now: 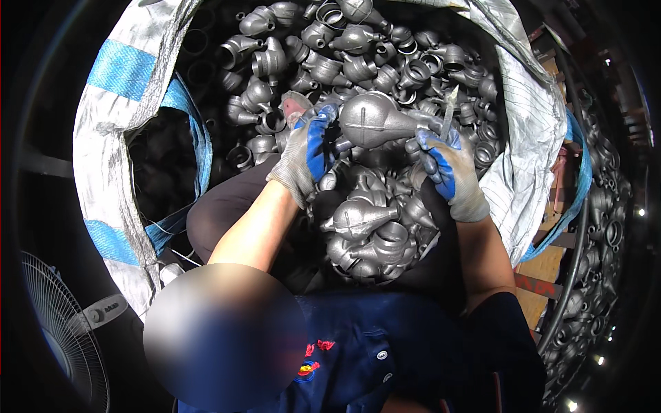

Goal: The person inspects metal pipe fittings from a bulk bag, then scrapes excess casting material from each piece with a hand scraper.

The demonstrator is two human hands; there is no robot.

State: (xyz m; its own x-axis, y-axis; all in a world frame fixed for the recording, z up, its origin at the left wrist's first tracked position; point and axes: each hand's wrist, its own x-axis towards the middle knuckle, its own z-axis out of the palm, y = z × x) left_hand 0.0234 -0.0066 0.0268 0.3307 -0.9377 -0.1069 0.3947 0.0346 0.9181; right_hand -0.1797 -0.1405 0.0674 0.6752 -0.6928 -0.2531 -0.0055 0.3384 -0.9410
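Note:
Between my gloved hands is a grey metal casting (pixel 372 122), a rounded bulb with a raised cross rib that narrows to a neck on the right. My left hand (pixel 303 155), in a grey glove with blue palm, is closed on the casting's left side. My right hand (pixel 449 168), gloved alike, is closed around a flat, pale, pointed blade-like tool (pixel 450 113) that sticks up from the fist; its handle end is hidden. The right fingers lie by the casting's neck. A dull pink piece (pixel 295 107) shows behind my left fingers; its kind is unclear.
A white woven bulk bag (pixel 113 155) with blue straps (pixel 193 131) surrounds me. Loose castings (pixel 358 38) fill its far part; more castings (pixel 361 219) are heaped between my legs. A fan (pixel 65 330) stands at lower left, and other castings (pixel 585 310) lie outside at right.

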